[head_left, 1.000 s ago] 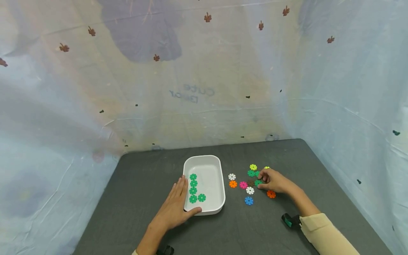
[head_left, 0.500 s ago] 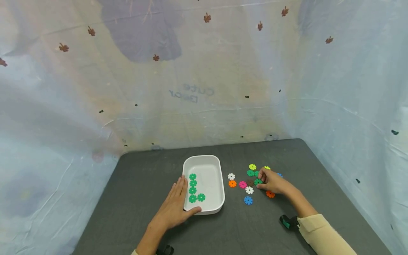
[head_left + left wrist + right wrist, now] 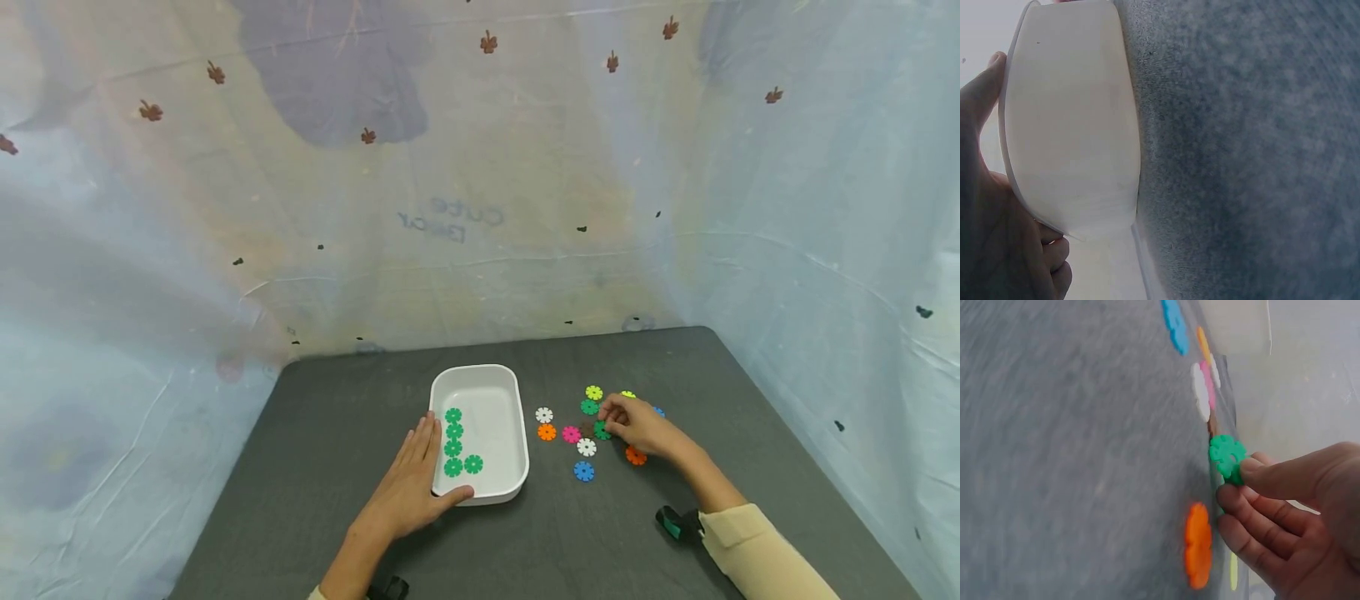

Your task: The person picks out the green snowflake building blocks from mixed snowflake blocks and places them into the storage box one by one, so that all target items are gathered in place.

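Observation:
My left hand rests with straight fingers along the left wall and near corner of a white plastic tray; its thumb lies by the front rim. Several green notched plastic discs lie inside, along the left and near the front. To the right, my right hand pinches a green notched disc between thumb and fingers, tilted just over the table. Around it lie a brown disc, a pink disc, a white disc and another green disc. My fingers hide part of the group.
Blue, orange and white discs lie between tray and right hand. A red-orange disc sits under the right wrist; yellow discs lie behind. A printed plastic curtain surrounds the dark grey table.
My right fingers have shifted slightly left with the pinched green disc. A green disc seen behind the fingertips before is now out of sight. The left hand and tray stay still.

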Demonstrator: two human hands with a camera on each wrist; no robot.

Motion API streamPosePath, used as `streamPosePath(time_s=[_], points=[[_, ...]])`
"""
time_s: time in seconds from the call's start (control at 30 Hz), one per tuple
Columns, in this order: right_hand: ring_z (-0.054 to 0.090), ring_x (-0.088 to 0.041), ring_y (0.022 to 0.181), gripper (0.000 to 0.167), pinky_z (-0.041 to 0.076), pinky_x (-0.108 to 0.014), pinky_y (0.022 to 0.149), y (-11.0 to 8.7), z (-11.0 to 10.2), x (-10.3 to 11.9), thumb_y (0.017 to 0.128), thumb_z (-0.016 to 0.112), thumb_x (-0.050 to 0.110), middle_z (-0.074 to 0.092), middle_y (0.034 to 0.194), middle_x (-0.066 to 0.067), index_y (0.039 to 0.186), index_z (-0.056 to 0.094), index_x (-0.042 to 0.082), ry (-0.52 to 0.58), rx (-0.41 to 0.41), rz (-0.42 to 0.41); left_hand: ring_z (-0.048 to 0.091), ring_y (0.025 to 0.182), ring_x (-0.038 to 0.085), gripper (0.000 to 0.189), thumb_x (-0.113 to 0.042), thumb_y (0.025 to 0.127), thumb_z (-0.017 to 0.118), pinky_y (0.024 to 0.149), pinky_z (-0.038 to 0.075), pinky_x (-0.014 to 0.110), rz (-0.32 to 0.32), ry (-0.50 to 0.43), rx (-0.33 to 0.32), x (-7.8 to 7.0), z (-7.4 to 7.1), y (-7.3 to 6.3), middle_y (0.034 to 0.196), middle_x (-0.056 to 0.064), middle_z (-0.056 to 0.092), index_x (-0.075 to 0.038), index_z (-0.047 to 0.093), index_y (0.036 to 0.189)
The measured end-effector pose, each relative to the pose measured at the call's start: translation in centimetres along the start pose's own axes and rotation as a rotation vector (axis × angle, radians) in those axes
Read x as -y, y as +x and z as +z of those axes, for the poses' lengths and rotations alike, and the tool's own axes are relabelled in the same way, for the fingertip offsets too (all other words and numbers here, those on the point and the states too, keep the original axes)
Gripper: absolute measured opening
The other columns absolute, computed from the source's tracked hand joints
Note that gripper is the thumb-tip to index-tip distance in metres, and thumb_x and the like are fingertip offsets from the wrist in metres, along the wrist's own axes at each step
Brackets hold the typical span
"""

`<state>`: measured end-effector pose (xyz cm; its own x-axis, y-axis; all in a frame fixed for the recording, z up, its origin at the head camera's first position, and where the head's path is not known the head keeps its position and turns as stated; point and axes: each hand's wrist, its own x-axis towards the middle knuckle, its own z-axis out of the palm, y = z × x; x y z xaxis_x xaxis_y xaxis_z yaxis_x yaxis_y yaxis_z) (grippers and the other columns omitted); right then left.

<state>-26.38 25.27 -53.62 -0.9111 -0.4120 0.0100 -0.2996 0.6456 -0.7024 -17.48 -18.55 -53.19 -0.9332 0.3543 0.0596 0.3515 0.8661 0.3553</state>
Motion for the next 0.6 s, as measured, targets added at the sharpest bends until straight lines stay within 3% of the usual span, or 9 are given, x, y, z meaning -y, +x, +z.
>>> streamPosePath(time_s=[0.27, 0.6], points=[[0.068, -0.019, 0.091, 0.008, 0.059, -0.030, 0.077, 1.0, 0.1, 2.2, 0.104, 0.070, 0.004, 0.071, 0.102, -0.006, 0.112, 0.070, 0.004, 0.061, -0.057, -0.098, 0.003, 0.167, 0.029, 0.126, -0.084, 0.091, 0.060, 0.136, 0.011, 0.048, 0.000, 0.023, 0.004, 0.0, -0.1, 0.2, 0.181, 0.014, -0.001, -0.002, 0.007, 0.172], [0.069, -0.023, 0.096, 0.010, 0.061, -0.038, 0.085, 3.0, 1.5, 5.4, 0.103, 0.071, 0.005, 0.073, 0.105, -0.004, 0.114, 0.072, 0.005, 0.121, -0.064, -0.186, 0.007, 0.167, 0.032, 0.123, -0.077, 0.092, 0.066, 0.136, 0.012, 0.049, 0.002, 0.005, -0.005, 0.0, 0.0, 0.0, 0.181, 0.015, 0.001, -0.002, 0.011, 0.172]])
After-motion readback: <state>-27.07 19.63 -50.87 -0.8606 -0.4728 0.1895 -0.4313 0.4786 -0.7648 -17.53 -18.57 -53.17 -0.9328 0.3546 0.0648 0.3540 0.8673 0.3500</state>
